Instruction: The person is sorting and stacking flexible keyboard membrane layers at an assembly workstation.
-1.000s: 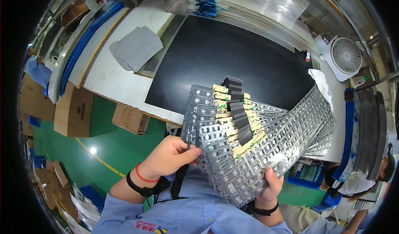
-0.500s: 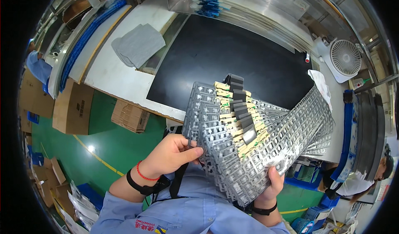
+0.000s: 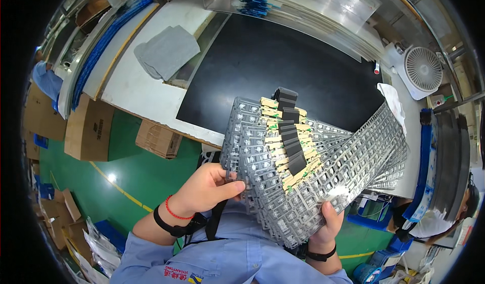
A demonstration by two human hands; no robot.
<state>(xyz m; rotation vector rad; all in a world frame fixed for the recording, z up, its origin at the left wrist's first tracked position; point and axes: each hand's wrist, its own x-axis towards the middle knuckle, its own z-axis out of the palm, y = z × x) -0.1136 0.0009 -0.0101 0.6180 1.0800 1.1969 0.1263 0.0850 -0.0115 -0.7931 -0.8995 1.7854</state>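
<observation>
A fanned stack of grey, gridded keyboard plates (image 3: 252, 150) is held up in front of me, over the bench's front edge. Pale yellow strips (image 3: 274, 143) with green marks stick out from the middle of the fan, and overlapping black tabs (image 3: 291, 143) lie along them. My left hand (image 3: 214, 185) pinches the stack's left edge, thumb on top. At the lower right, my right hand (image 3: 331, 226) grips the near edge with its thumb over the top; its other fingers are hidden underneath. More plates (image 3: 391, 165) spread out to the right, overlapping below the top ones.
Behind the plates lies a black mat (image 3: 237, 72) on the white bench. Grey sheets (image 3: 169, 53) rest at its left. A white fan (image 3: 422, 69), a white cloth (image 3: 391, 102) and a red-and-white marker (image 3: 377, 68) are at the right. Cardboard boxes (image 3: 91, 127) stand on the green floor.
The plates have tilted slightly, and the nearest black tab no longer shows a bright reflection. Both hands keep their hold in nearly the same place.
</observation>
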